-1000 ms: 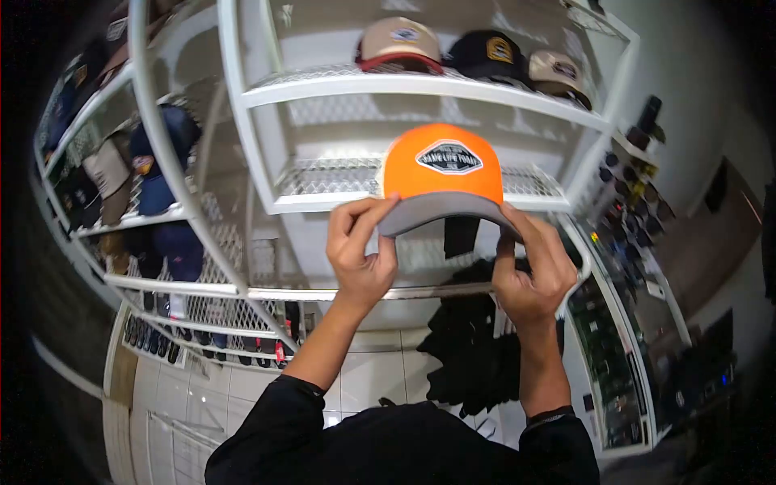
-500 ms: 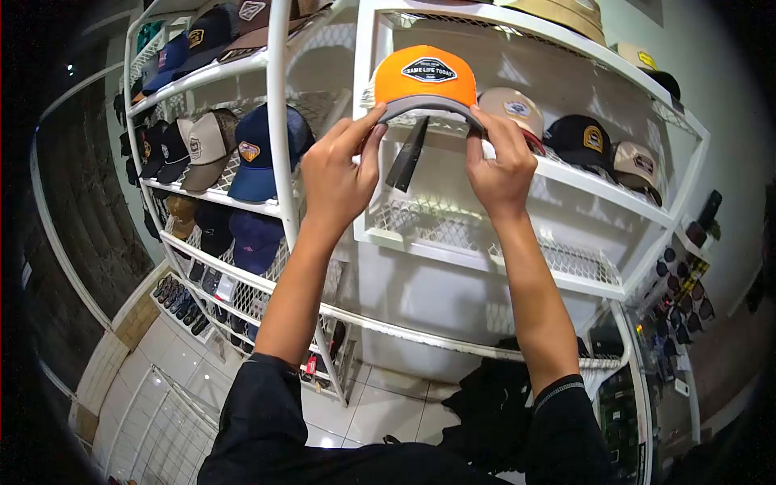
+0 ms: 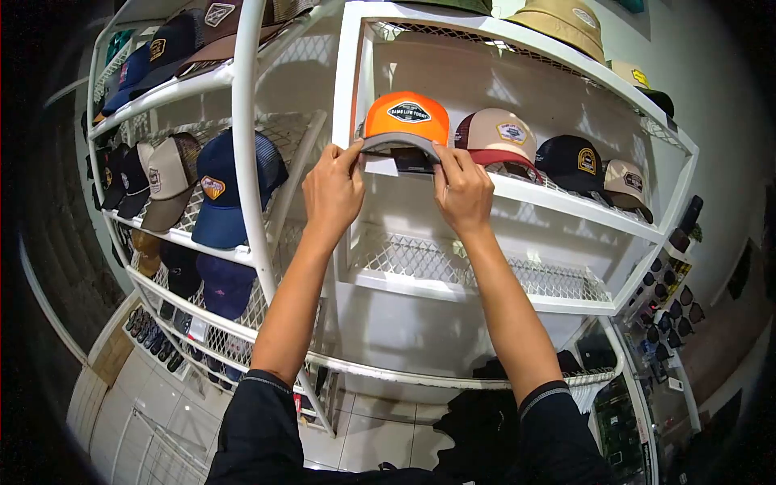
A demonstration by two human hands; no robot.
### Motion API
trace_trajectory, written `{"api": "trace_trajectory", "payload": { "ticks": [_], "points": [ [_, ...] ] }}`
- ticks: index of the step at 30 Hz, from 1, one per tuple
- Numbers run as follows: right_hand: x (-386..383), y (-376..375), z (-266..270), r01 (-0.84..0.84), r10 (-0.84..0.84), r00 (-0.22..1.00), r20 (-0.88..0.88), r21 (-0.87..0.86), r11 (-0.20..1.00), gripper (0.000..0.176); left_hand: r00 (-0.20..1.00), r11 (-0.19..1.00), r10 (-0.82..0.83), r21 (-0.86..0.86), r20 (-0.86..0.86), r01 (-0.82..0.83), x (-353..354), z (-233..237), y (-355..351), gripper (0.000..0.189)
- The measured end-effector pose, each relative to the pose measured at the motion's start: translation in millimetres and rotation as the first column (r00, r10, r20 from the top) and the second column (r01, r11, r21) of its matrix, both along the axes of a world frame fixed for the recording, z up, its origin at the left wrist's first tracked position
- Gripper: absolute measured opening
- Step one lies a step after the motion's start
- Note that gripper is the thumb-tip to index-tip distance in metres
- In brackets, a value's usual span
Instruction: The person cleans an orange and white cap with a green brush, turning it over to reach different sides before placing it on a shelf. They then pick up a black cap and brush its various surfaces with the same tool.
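Note:
An orange cap [image 3: 406, 121] with a grey brim and a dark "SAME LIFE TODAY" patch faces me at the left end of the middle wall shelf [image 3: 517, 192]. My left hand [image 3: 333, 187] pinches the left corner of its brim. At the brim's right corner, the fingers of my right hand [image 3: 464, 184] are closed on it. Under the brim a dark strip and a white piece show, which I cannot make out fully. Just right of the orange cap sits a beige cap [image 3: 503, 136] with a red brim.
Farther right are a black cap [image 3: 570, 164] and a small beige cap [image 3: 626, 184]. A tan bucket hat [image 3: 558, 26] lies on the shelf above. At left, a white rack [image 3: 252, 145] holds several caps, including a blue cap [image 3: 220, 190]. Sunglasses [image 3: 675, 311] hang at far right.
Both hands have carried the orange cap back onto the shelf, beside the beige cap, which is now more fully visible. The dark strip hanging below the cap no longer dangles. The view has shifted slightly.

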State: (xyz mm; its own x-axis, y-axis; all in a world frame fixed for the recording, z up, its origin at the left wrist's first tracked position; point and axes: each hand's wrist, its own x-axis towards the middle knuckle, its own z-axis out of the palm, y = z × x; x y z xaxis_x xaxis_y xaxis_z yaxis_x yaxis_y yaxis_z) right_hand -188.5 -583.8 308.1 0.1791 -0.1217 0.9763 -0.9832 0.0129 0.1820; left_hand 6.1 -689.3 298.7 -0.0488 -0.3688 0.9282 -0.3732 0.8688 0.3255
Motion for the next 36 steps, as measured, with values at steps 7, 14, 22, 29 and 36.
{"api": "trace_trajectory", "payload": {
  "ticks": [7, 14, 22, 29, 36],
  "points": [
    [-4, -16, -10, 0.080, -0.091, 0.993, -0.075, -0.133, 0.988, 0.037, 0.989, 0.979, 0.140, -0.155, 0.048, -0.131, -12, -1, 0, 0.038],
    [-2, -24, -15, 0.162, -0.168, 0.985, -0.025, -0.169, 0.972, 0.031, 0.999, 0.936, 0.025, -0.351, 0.026, -0.015, -26, -9, -14, 0.053],
    [3, -30, -14, 0.240, -0.241, 0.970, 0.018, -0.198, 0.950, 0.031, 0.999, 0.938, 0.041, -0.343, -0.016, -0.044, -33, -17, -12, 0.049],
    [14, -5, -28, 0.159, -0.151, 0.984, 0.094, -0.080, 0.984, 0.041, 0.990, 0.953, -0.102, -0.294, -0.092, 0.071, -34, -29, 8, 0.044],
    [27, 152, -170, -0.032, -0.001, 0.835, 0.550, 0.049, 0.998, 0.049, 0.752, 0.750, -0.659, 0.101, 0.016, 0.654, -51, -165, 148, 0.034]
  ]
}}
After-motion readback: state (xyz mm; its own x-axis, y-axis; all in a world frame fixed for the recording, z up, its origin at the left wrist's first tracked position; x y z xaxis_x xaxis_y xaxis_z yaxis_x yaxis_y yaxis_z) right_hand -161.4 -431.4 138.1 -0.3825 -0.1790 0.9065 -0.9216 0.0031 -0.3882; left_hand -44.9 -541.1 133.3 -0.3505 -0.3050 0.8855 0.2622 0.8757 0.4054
